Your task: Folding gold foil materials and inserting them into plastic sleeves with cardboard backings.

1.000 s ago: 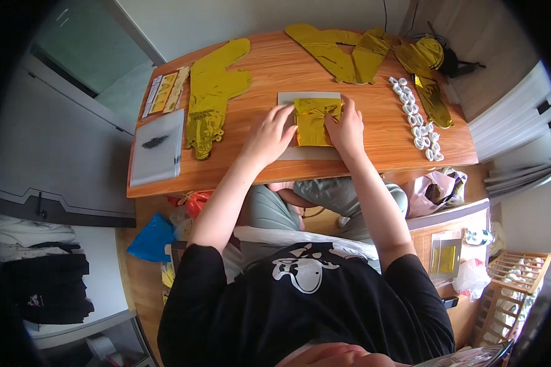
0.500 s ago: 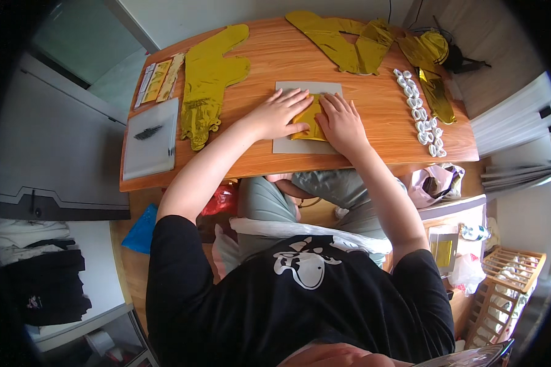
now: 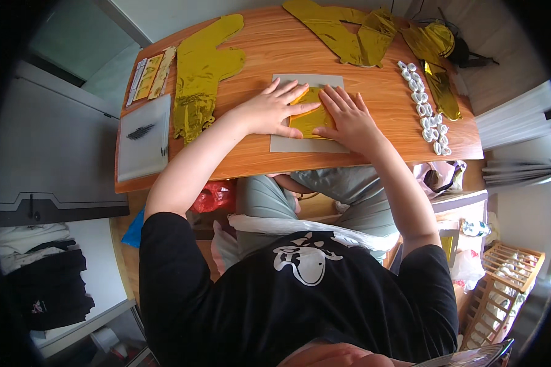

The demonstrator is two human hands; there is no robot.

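A folded piece of gold foil [image 3: 307,124], creased into a flat rectangle, lies on a grey board [image 3: 300,146] near the front edge of the table. My left hand [image 3: 267,114] rests on the foil's left side, fingers spread and the thumb reaching over its lower part. Across from it, my right hand [image 3: 352,124] lies flat with fingers extended over the right side and the thumb near the lower middle. Both palms face down, and parts of the foil and board are hidden beneath them.
Flat gold foil balloons [image 3: 203,73] lie left and at the back [image 3: 333,37]. Several white ribbon-like coils [image 3: 421,104] line the right, beside more gold foil [image 3: 441,92]. At the left are a clear plastic sheet or bag [image 3: 144,144] with dark thin items and printed cards [image 3: 148,77].
My hands have spread apart over the foil, the right one shifting right and its thumb stretching out. More of the foil's middle shows between them. The whole view has shifted slightly.
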